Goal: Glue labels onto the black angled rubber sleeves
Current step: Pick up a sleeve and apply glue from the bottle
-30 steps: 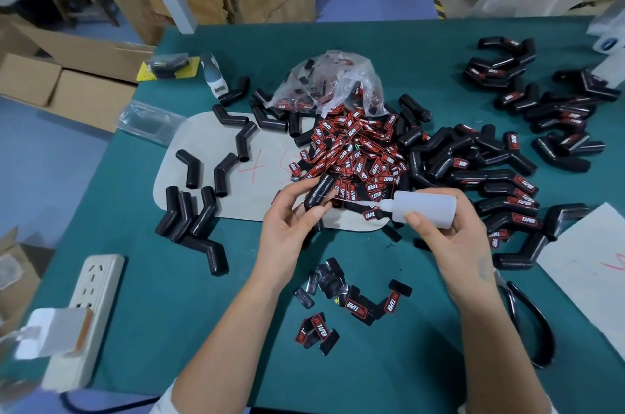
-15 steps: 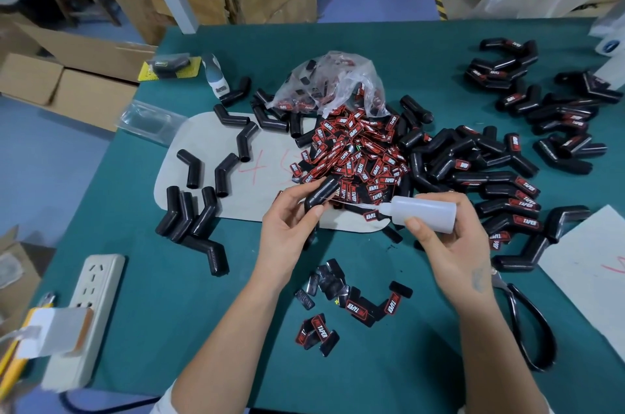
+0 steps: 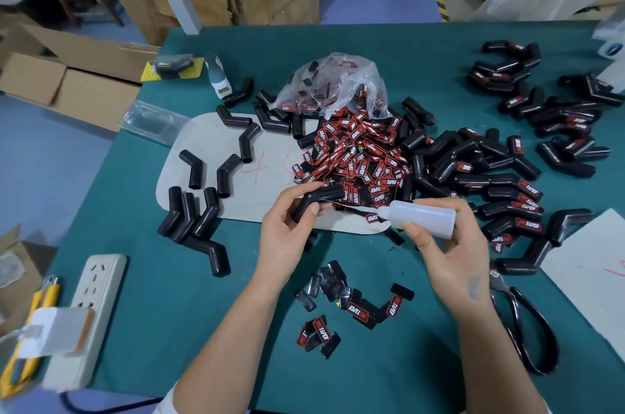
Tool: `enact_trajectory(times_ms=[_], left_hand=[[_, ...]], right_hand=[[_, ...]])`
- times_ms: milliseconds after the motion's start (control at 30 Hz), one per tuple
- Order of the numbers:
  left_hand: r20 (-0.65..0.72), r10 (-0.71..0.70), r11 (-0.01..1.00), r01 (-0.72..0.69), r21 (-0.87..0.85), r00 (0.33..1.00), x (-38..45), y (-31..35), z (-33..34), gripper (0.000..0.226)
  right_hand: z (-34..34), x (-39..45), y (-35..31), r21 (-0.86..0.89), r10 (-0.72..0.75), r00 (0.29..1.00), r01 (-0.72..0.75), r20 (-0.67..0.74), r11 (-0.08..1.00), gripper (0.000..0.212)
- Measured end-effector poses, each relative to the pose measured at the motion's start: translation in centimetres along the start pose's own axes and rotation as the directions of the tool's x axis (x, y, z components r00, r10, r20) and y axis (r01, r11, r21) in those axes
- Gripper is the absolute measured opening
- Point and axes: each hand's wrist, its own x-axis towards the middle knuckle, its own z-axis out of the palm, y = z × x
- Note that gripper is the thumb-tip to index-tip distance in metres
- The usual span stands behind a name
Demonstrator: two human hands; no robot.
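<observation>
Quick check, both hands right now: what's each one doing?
Left hand: grips a black angled sleeve, no label on it that shows.
Right hand: holds the glue bottle, nozzle pointed at the sleeve.

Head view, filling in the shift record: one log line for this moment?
left hand: holds bare sleeve | right hand: holds glue bottle, nozzle toward sleeve | label: not yet on

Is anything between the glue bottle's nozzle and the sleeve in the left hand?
Nothing visible. The right hand aims the glue bottle at the sleeve held by the left hand; only open air lies between.
</observation>
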Motion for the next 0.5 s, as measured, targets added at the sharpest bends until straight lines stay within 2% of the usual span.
enact_trajectory(times_ms=[500], left_hand=[[0.008,-0.021,1.0,0.021,0.009,1.0,-0.2,0.34,0.07,0.029]], right_hand=[[-0.04,0.04,0.03,-0.025,-0.013,0.999,0.012,-0.029,1.0,0.023]])
